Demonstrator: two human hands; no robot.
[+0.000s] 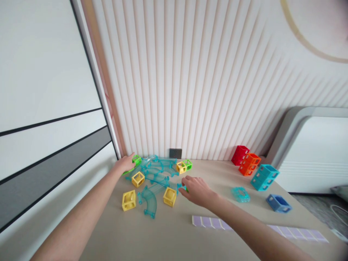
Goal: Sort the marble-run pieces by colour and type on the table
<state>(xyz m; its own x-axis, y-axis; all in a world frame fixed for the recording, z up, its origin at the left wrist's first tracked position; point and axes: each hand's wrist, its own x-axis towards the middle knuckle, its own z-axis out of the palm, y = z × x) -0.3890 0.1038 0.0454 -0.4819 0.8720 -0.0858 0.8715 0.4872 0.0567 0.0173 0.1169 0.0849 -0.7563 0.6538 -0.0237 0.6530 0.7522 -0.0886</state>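
My left hand point(126, 164) is at the far left of the table, index finger stretched along a green cube frame point(137, 160). More green shows beneath this hand, partly covered by it. My right hand point(196, 189) is curled over a small green piece point(186, 189), most of it hidden by the fingers. Translucent teal track pieces point(156, 179) lie in a pile between my hands, with a curved teal track point(150, 203) nearer me. Yellow cube frames stand around the pile, one point(170, 197) left of my right hand and another point(138, 179) below my left.
Red point(240, 155), orange point(249, 164) and teal point(264, 177) block stacks stand at the right. Near them lie a flat teal piece point(240, 194) and a blue cube frame point(278, 203). A lilac strip point(299, 233) passes under my right forearm. The ribbed wall point(174, 79) bounds the table's back.
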